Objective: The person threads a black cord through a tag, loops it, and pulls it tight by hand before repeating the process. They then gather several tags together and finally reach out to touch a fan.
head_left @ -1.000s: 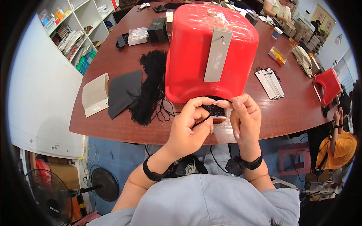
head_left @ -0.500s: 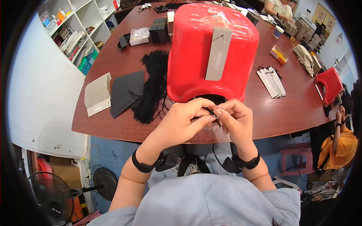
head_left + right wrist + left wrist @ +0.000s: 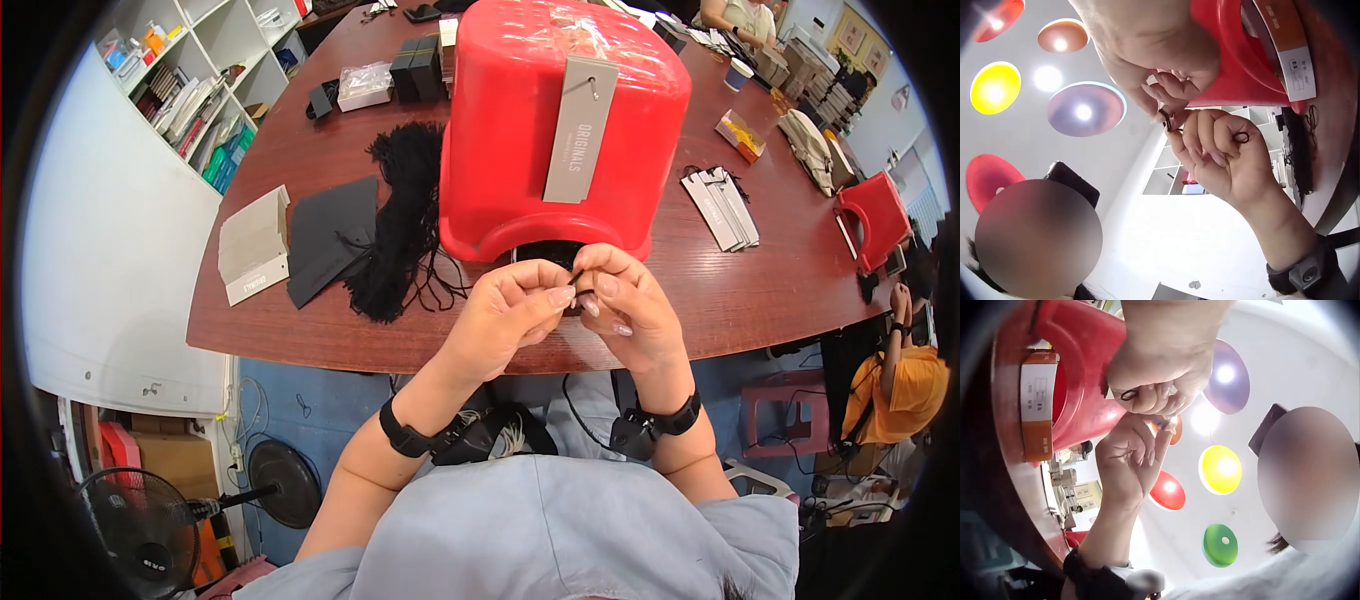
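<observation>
Both hands meet in front of a red plastic stool on the table, working a thin black cord. My left hand pinches the cord between thumb and forefinger, and a small loop of it sticks out by the curled fingers. My right hand pinches the cord at the same spot, fingertips right against the left ones. The knot or end between the fingertips is mostly hidden. Behind the hands, an orange and white box stands in the stool's arched opening. Grey ORIGINALS tags hang on the stool's side.
Left of the stool lie a bundle of black cords, a black card and a grey card. More strung tags lie to the right. The table's edge runs just below the hands.
The hands, a little apart with the cord between them one second ago, have drawn together at the fingertips. The right hand has shifted its grip on the cord.
</observation>
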A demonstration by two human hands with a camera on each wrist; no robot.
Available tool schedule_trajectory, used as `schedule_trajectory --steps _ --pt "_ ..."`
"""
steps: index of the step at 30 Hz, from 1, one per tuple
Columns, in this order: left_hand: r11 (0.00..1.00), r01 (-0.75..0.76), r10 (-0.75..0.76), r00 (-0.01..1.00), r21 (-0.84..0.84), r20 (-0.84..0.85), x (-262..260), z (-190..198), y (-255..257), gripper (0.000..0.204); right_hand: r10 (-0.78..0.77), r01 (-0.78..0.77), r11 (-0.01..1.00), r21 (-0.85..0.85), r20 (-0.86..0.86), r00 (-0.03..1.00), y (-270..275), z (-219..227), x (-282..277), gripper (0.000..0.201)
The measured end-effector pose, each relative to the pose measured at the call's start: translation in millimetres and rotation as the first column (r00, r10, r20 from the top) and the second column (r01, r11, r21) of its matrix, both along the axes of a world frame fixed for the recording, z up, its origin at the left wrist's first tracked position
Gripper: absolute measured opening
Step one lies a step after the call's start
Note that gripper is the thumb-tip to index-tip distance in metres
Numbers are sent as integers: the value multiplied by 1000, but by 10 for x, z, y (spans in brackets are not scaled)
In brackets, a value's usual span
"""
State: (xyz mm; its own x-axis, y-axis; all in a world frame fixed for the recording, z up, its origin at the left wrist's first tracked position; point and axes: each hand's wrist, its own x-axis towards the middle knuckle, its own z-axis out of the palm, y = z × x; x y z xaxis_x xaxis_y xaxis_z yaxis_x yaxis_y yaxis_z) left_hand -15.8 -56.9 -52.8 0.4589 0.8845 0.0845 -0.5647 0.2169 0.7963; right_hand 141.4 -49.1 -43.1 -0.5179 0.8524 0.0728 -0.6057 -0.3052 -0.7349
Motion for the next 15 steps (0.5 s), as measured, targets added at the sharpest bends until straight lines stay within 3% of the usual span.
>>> schedule_trajectory --steps 8,10,13,14,15 --pt "995 29 -21 996 90 -89 -87 -22 -24 10 -124 108 985 132 119 985 -7 63 -7 17" --pt "962 -67 121 974 263 -193 -67 36 -48 10 -164 143 976 162 124 979 -11 72 -8 17" --pt "909 -157 245 951 387 -190 -43 -25 -32 9 -240 191 956 223 217 946 -9 66 -3 16" --pt "909 -157 245 951 387 -190 -45 -19 -33 9 -390 254 874 414 288 874 -6 64 -17 17" --pt "885 -181 328 897 429 -296 -50 -6 -36 8 -541 280 755 593 322 777 -4 63 -29 17"
